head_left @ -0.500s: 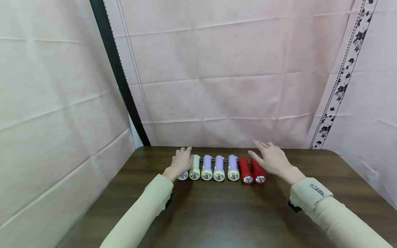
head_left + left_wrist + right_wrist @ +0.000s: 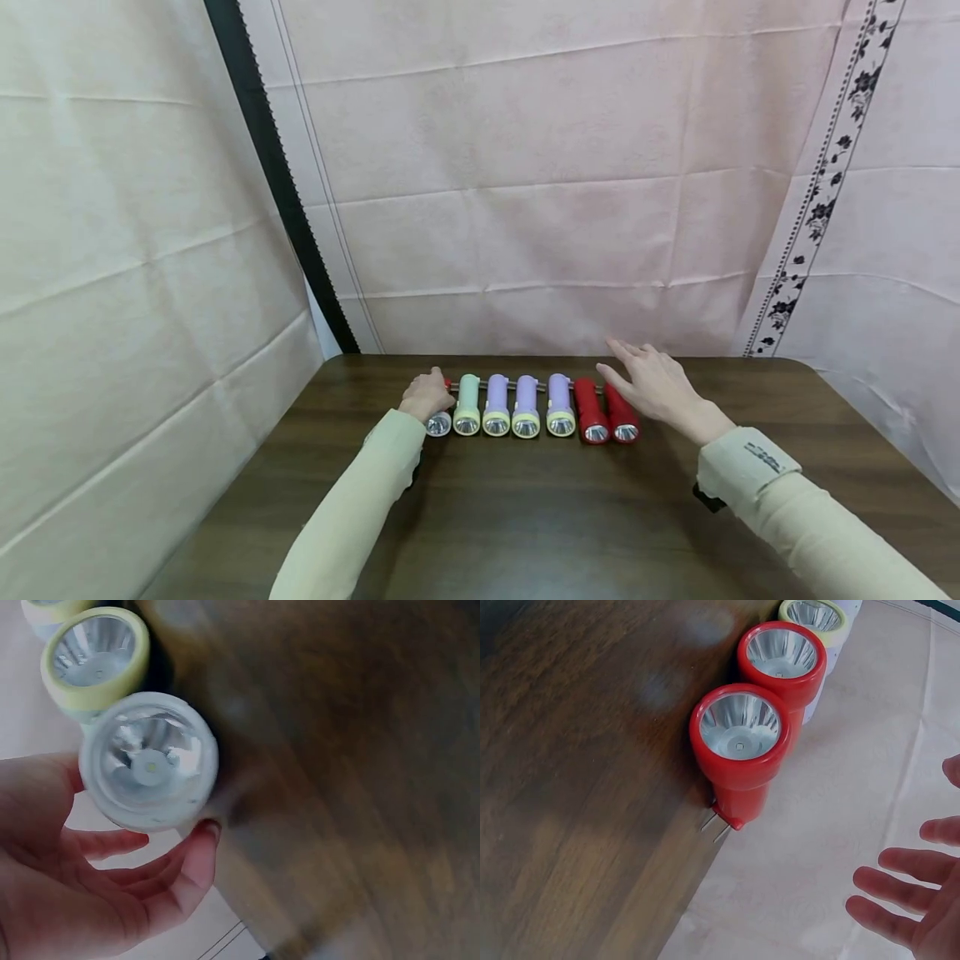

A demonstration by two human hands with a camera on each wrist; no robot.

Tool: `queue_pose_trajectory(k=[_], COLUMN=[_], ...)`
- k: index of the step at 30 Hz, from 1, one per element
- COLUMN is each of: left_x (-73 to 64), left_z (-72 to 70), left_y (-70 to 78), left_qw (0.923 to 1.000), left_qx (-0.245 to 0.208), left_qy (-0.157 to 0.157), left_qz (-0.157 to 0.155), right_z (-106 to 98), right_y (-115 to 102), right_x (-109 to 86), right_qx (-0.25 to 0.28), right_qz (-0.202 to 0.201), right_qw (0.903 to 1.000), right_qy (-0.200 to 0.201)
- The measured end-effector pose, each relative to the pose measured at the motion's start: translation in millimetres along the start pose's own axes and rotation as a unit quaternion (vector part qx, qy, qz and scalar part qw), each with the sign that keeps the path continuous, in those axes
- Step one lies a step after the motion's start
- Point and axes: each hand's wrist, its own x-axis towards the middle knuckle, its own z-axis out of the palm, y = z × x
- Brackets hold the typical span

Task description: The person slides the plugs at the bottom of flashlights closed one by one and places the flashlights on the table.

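Several flashlights stand in a row toward the back of the table, lenses facing me. My left hand (image 2: 426, 395) is at the row's left end, thumb and fingers curled round the leftmost flashlight (image 2: 150, 761), which has a whitish rim; most of its body is hidden behind the hand. Beside it is a mint-green flashlight (image 2: 467, 404) with a yellow rim, followed by three purple ones (image 2: 497, 404). Two red flashlights (image 2: 590, 410) make up the right end. My right hand (image 2: 651, 382), fingers spread and holding nothing, hovers just right of the last red flashlight (image 2: 739, 739).
The brown wooden table (image 2: 525, 517) extends toward me. White cloth (image 2: 510, 183) hangs behind its far edge and along the left side. Two metal prongs (image 2: 714, 826) stick out near the tail of the rightmost red flashlight.
My left hand has shifted slightly left and lower, its outstretched fingers now curled round the leftmost flashlight. A bit of red shows beside it. The right hand stays nearly still.
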Motion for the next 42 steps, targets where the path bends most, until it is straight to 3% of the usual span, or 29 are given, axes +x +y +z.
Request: queue_pose_trajectory(k=[10, 18, 27, 35, 42], left_x=[8.5, 9.6, 2.8, -11.6, -21.7], left_z=[0.7, -13.3, -32.9, -45.7, -48.0], left_y=[-10.5, -9.1, 18.1, 41.9, 56.4], left_qw=[0.9996, 0.9984, 0.9926, 0.9873, 0.9828], left_qx=[-0.029, -0.052, -0.113, -0.107, -0.100], left_qy=[-0.001, 0.016, 0.026, 0.064, 0.072], left_qz=[0.007, 0.016, 0.037, 0.099, 0.138], right_z=[-5.3, -10.4, -19.6, -29.9, -33.6], right_y=[5.1, 5.9, 4.7, -2.8, -12.4], right_x=[2.6, 4.2, 12.1, 14.4, 12.1], right_qx=[-0.007, 0.002, 0.028, 0.029, 0.037], right_qz=[-0.001, 0.005, 0.000, -0.011, -0.014], right_qw=[1.0000, 1.0000, 0.9995, 0.9994, 0.9987], right_qy=[0.004, -0.007, -0.015, -0.017, -0.033])
